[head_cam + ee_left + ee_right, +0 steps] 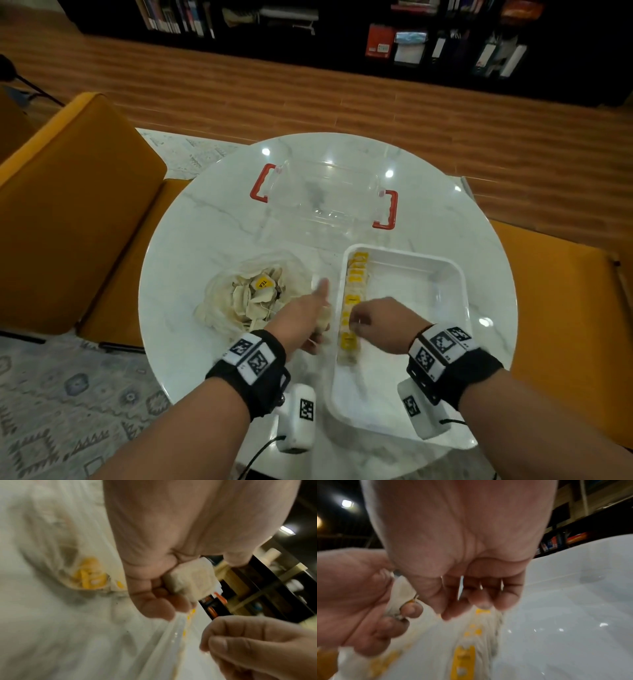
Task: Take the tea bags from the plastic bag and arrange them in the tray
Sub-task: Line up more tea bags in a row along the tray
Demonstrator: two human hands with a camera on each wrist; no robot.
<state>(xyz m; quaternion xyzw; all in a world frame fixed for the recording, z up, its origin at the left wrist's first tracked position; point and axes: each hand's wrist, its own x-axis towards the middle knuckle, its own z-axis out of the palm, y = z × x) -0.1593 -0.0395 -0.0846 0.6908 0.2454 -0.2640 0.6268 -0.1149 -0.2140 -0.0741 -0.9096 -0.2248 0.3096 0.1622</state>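
the round white marble tabletop (191, 240) carries a clear plastic bag (219, 305) at left, a white tray (445, 274) at right, and a clear storage box with red handles (325, 198) behind both. the plastic bag lies open and holds a loose heap of tea bags (253, 298), one showing a yellow tag. a single row of tea bags with yellow tags (354, 298) stands along the left inner wall of the tray, running from the far end toward the near end. the left hand (301, 318) sits between the plastic bag and the tray's left rim; its grip is clenched around a small bundle of tea bags (192, 580), with the thumb extended forward. the right hand (380, 325) is positioned over the row in the tray, near its near end; the fingers (481, 600) are curled downward with the tips close together just above the row. the wrist view is blurred, and whether that grip pinches a tea bag cannot be determined. the two hands are near each other, on either side of the tray's left rim. a mustard-yellow sofa (68, 205) stands beside the tabletop.
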